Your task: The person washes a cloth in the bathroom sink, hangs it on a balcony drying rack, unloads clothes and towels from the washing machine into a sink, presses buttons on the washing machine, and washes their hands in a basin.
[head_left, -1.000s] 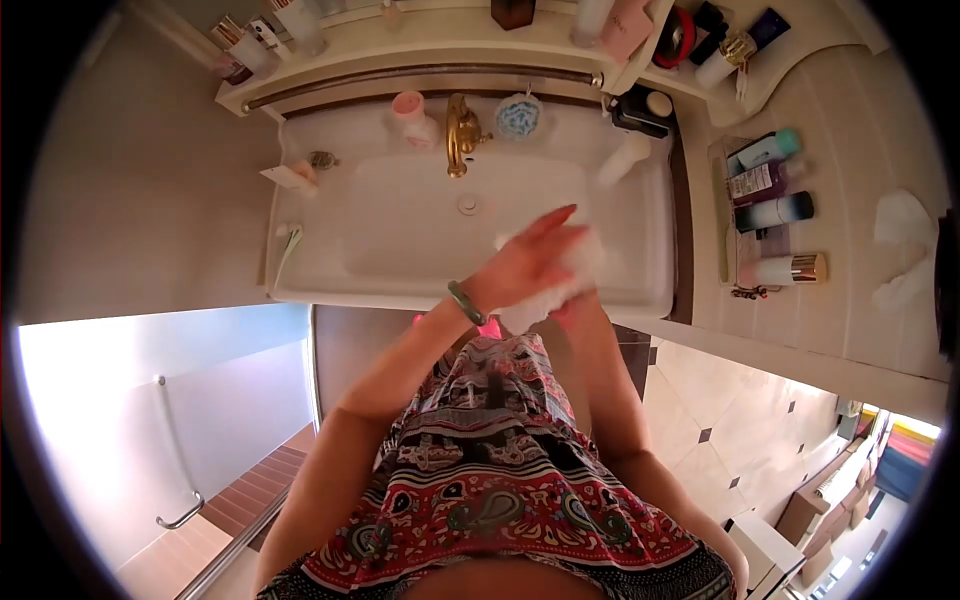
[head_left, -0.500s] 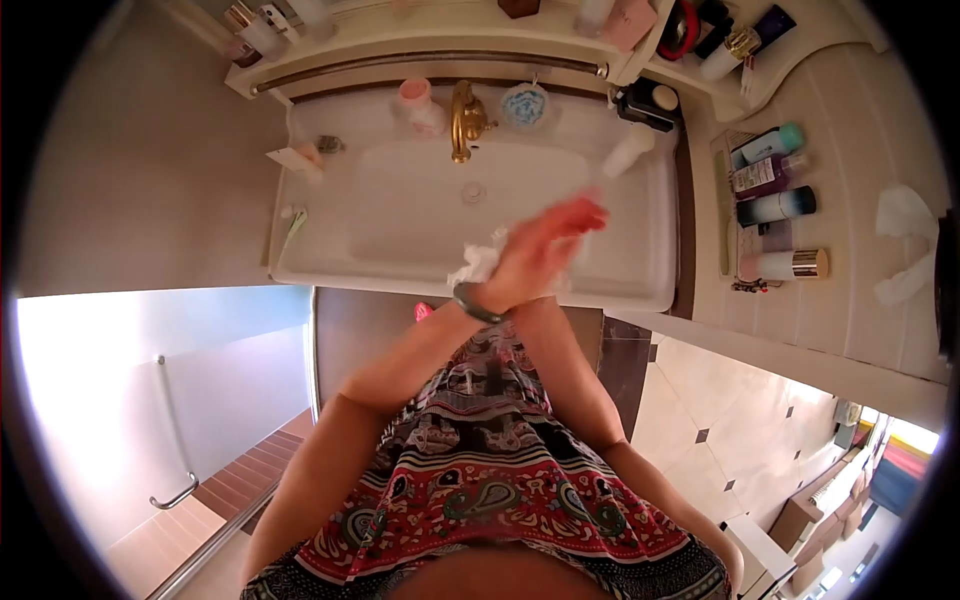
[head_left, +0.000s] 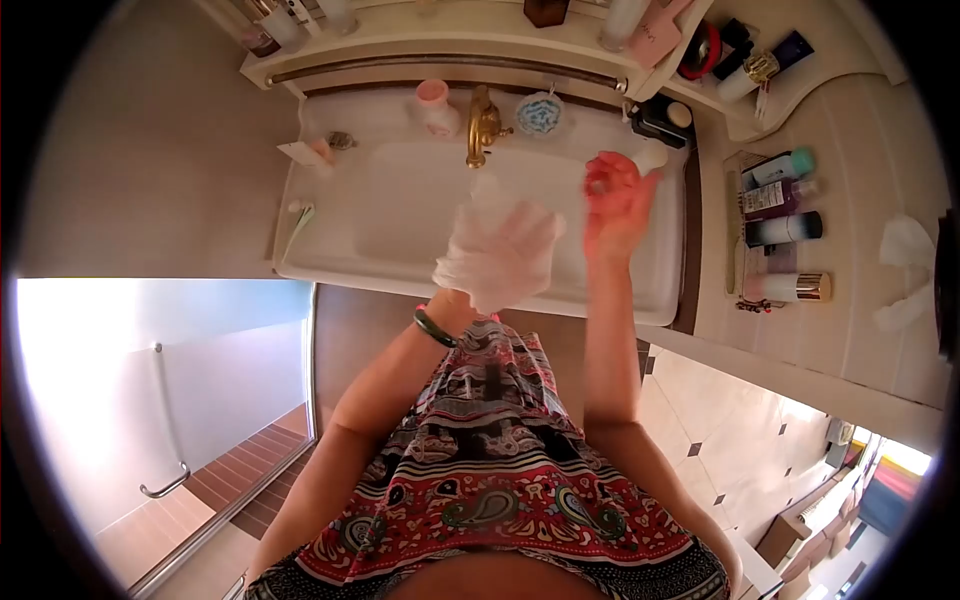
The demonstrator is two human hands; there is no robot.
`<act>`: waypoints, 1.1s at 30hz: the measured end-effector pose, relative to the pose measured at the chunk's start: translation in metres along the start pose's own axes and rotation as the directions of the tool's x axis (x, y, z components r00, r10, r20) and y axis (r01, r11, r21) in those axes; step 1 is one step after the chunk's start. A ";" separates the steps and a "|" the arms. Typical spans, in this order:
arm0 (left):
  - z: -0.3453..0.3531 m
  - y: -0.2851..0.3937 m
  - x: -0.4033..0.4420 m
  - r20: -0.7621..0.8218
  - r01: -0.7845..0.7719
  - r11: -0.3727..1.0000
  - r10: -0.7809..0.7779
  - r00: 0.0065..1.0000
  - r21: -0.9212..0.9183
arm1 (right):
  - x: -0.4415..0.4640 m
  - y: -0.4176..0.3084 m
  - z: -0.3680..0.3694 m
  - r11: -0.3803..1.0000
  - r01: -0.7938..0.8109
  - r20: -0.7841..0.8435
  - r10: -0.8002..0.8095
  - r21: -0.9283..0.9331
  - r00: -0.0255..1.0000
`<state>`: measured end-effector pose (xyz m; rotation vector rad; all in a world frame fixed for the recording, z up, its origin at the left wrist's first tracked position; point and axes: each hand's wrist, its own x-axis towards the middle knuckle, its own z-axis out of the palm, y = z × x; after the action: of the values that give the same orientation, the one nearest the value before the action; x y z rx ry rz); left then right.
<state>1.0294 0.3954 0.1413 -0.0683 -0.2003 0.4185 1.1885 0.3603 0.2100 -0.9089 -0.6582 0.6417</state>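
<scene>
A thin white tissue point(head_left: 492, 268) is spread over my left hand point(head_left: 515, 235), whose fingers show faintly through it. This hand is above the front of the sink, with a dark bangle point(head_left: 436, 327) at its wrist. My right hand point(head_left: 618, 215) is raised over the right side of the sink, palm up and slightly blurred. Its fingers are loosely bent, the thumb stands apart, and I see nothing held in it. Just behind it is a white bottle point(head_left: 652, 155), partly covered by the fingers.
The white sink point(head_left: 370, 215) has a brass faucet point(head_left: 483, 125) at its back, between a pink-and-white jar point(head_left: 436, 108) and a blue-patterned dish point(head_left: 540, 114). A black bottle point(head_left: 660, 122) stands in the back right corner. Several bottles lie in a tray point(head_left: 738, 215) on the right counter.
My hands, crossed and close together before, are now apart. My left hand has moved left, the right one right and toward the back. The crumpled tissue now lies spread over my left hand.
</scene>
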 end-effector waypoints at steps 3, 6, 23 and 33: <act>-0.009 -0.024 0.007 -0.065 0.027 0.994 -0.020 0.998 0.109 | -0.003 0.021 0.027 0.662 -0.291 0.177 0.236 0.690 0.956; 0.026 -0.052 0.004 -0.403 -0.006 0.722 0.392 0.827 0.691 | -0.011 0.059 0.037 0.565 -0.429 0.285 0.328 0.705 0.901; -0.011 -0.037 -0.008 0.267 0.020 -0.903 0.148 0.952 0.428 | -0.090 0.046 0.008 0.686 -0.580 -0.151 0.693 0.440 0.705; -0.016 -0.036 -0.021 0.198 -0.214 -0.836 -0.129 0.972 0.506 | -0.120 0.088 -0.066 0.735 -0.476 -0.089 0.582 0.483 0.808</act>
<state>1.0278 0.3535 0.1259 2.5046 0.2329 0.6197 1.1427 0.2800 0.0756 -0.7226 -0.0013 1.1303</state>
